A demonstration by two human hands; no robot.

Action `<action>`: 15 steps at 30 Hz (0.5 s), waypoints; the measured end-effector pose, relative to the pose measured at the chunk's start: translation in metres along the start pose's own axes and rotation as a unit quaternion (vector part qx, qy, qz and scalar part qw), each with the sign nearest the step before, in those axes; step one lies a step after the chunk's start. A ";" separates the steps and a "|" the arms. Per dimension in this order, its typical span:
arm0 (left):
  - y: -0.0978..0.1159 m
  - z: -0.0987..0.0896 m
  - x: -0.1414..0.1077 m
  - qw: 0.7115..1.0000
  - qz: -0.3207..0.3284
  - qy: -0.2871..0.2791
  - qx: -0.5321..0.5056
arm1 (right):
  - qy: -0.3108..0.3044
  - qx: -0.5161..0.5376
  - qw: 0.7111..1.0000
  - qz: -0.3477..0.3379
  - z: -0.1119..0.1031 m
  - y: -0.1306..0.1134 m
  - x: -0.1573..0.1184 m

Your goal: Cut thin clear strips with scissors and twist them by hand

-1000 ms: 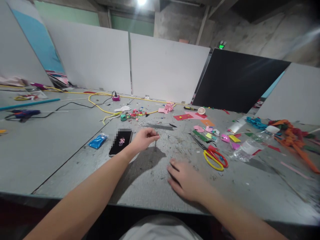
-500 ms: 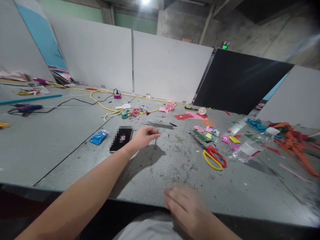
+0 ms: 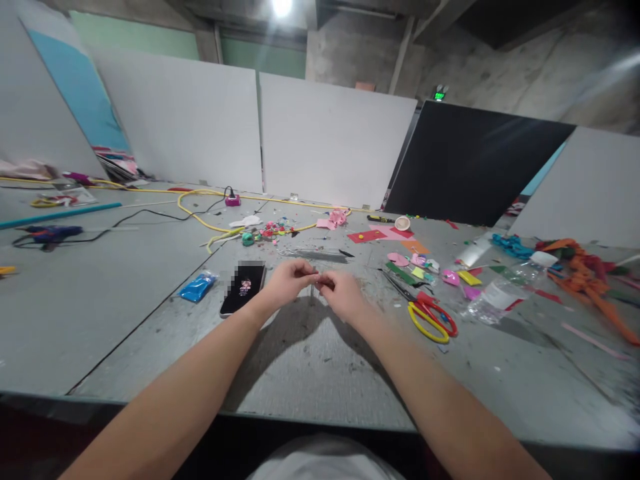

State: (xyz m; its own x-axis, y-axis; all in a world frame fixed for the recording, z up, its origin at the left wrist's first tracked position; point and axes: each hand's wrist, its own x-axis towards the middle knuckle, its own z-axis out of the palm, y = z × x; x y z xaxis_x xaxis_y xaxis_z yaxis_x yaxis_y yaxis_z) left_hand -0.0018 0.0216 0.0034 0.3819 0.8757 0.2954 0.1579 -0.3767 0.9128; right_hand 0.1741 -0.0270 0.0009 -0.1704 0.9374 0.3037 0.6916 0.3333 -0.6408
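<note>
My left hand is raised a little above the middle of the table, thumb and fingers pinched on a thin grey wire-like piece. Its exact kind is too small to make out. My right hand meets it fingertip to fingertip, closed in a pinch; what its fingers hold is hidden. Just left of my left hand lies a black phone, with a blue packet beside it. Beyond both hands is a bundle of thin wires. Scissors with red and yellow handles lie right of my right hand.
A clear plastic bottle lies on the right near orange fabric strips. Coloured scraps and a yellow cable spread across the back. A glue gun lies far left. White panels stand behind the table.
My right hand has moved up and forward from the table's front edge to meet my left hand. My left hand stays pinched in nearly the same place.
</note>
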 end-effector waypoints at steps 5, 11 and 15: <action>0.000 0.002 -0.001 1.000 -0.005 -0.005 -0.009 | 0.003 0.028 0.999 -0.031 0.020 0.018 -0.009; 0.001 0.002 -0.002 1.000 0.000 0.004 0.013 | 0.011 0.057 0.996 -0.068 0.024 0.029 -0.009; 0.001 0.003 -0.002 1.000 -0.002 0.001 0.010 | 0.028 0.076 0.993 -0.092 0.024 0.033 -0.010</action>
State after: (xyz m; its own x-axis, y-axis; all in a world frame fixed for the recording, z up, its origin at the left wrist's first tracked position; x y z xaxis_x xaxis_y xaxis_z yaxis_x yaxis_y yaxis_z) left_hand -0.0002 0.0187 0.0025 0.3799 0.8774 0.2929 0.1780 -0.3801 0.9077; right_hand 0.1816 -0.0227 -0.0404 -0.2409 0.8540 0.4611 0.5384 0.5128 -0.6687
